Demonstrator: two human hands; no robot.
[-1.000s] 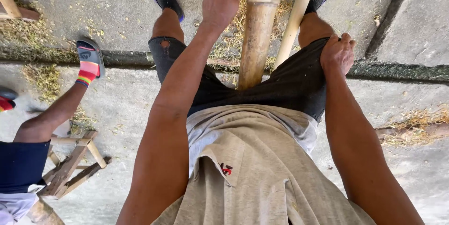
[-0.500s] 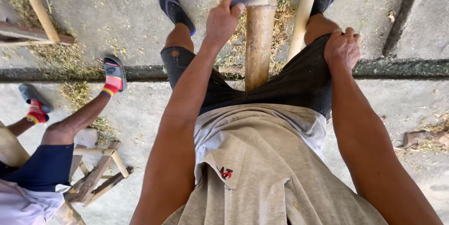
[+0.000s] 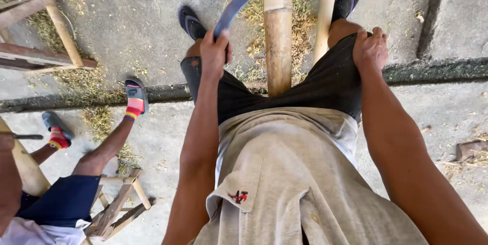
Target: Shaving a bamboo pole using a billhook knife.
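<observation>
Clearly the thick bamboo pole [image 3: 278, 31], lying between the seated person's legs, looks stiff and heavy, its skin smooth and likely slippery; a thinner bamboo pole [image 3: 325, 16] lies just beside it. The left hand [image 3: 214, 51] clamps the curved blade [image 3: 239, 3] by its handle; the right hand [image 3: 371, 49] rests closed on the knee.

A grey-beige shirt [image 3: 284, 184] with small red chest mark, dark shorts [image 3: 305, 92], and dark blue flip-flops [image 3: 190, 21] are worn; arms bare.
</observation>
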